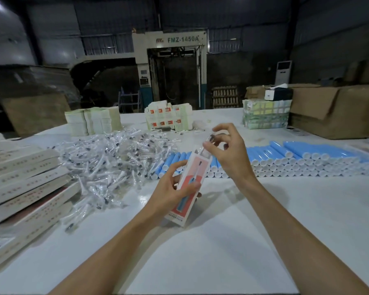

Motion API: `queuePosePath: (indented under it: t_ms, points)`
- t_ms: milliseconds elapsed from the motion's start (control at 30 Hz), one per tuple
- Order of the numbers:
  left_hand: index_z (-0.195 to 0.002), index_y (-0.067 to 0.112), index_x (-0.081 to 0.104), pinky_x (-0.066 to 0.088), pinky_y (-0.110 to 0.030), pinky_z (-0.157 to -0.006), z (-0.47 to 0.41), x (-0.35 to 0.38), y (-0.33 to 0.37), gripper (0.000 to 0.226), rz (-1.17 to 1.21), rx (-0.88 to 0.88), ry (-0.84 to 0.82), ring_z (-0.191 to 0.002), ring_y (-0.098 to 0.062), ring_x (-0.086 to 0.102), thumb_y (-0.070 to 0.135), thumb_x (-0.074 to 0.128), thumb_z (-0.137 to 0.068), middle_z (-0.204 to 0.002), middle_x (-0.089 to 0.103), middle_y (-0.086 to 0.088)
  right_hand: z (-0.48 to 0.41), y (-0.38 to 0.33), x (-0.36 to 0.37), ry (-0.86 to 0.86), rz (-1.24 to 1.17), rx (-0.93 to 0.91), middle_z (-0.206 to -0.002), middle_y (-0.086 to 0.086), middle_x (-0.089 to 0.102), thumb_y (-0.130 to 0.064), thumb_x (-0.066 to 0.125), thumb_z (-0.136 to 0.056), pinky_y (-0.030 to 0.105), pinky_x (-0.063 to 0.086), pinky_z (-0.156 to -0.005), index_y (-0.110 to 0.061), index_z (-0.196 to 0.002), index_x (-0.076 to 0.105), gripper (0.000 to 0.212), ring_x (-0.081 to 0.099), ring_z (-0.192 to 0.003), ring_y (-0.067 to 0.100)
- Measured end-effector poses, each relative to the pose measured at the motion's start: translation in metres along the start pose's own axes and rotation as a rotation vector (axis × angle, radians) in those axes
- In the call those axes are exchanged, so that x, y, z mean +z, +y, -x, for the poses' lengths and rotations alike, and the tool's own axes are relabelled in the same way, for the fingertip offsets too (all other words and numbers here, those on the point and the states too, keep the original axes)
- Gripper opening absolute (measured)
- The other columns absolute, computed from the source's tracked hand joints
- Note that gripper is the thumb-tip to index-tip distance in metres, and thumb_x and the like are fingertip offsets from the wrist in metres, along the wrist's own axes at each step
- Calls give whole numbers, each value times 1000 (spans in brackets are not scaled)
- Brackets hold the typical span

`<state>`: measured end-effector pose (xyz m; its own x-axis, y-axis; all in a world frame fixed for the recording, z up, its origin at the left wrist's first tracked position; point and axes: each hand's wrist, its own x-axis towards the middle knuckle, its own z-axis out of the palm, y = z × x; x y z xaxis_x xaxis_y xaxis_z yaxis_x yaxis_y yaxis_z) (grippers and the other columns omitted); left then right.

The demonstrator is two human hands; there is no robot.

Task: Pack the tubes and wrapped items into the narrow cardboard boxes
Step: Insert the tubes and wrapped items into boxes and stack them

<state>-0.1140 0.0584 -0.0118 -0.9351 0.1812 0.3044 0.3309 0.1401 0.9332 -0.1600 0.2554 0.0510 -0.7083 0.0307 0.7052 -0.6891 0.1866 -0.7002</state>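
Observation:
My left hand (172,189) grips a narrow cardboard box (190,186) with a pink and red front, tilted with its open top end away from me. My right hand (227,152) pinches a wrapped brush head (213,137) just above that open end. Behind the box, blue tubes with white caps (285,156) lie in stacked rows across the white table (200,241). A heap of wrapped brush heads (115,156) in clear plastic lies to the left of the tubes.
Closed narrow boxes (24,188) are stacked at the left edge. Bundles of flat box blanks (94,122) (168,118) and a wrapped bundle (266,116) stand at the table's far side. Large brown cartons (337,111) sit far right. A tall machine (170,67) stands behind.

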Motion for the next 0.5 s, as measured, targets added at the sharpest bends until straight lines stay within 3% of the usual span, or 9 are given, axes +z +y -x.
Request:
queuePosePath:
  t_ms: [100, 200, 267, 333, 400, 500]
  points:
    - [-149, 60, 37, 64, -49, -90, 1, 0, 0, 85, 46, 27, -17, -92, -33, 82, 49, 91, -84, -123, 79, 2, -1, -1, 3, -98, 42, -11, -90, -6, 73, -16, 84, -87, 5, 41, -76, -17, -100, 67, 22, 64, -83, 0]
    - [-154, 65, 28, 66, -44, -88, 1, 1, -1, 96, 77, 54, -32, -94, -35, 82, 42, 92, -86, -124, 79, -2, 0, 2, 6, -160, 105, 27, -92, -12, 72, -23, 82, -89, 10, 38, -79, -24, -96, 72, 12, 60, -94, 5]
    - [-155, 66, 27, 67, -43, -87, 0, 1, -2, 98, 81, 71, -14, -95, -34, 82, 42, 92, -86, -126, 78, -2, 1, 7, 8, -178, 164, 36, -105, -17, 68, -28, 77, -93, 18, 37, -87, -25, -97, 75, 5, 54, -108, 9]
    - [-155, 66, 29, 67, -40, -84, -2, 0, -4, 97, 104, 79, 10, -95, -35, 82, 40, 92, -86, -126, 77, -4, 2, 12, 11, -228, 212, 55, -123, -12, 58, -32, 70, -99, 23, 38, -96, -21, -98, 77, 13, 45, -122, 7]
    - [-154, 65, 31, 67, -40, -82, -3, 0, -7, 96, 130, 76, 29, -94, -37, 81, 37, 93, -86, -125, 78, -3, 6, 14, 14, -260, 200, 76, -132, -10, 49, -33, 64, -103, 22, 40, -100, -22, -107, 77, 17, 42, -128, 3]
    - [-152, 66, 34, 67, -37, -77, -5, -2, -7, 93, 163, 78, 85, -95, -35, 82, 34, 92, -88, -122, 78, 11, 13, 13, 16, -151, 39, 78, -133, -13, 51, -34, 63, -104, 12, 42, -92, -34, -124, 68, 20, 54, -120, -4]
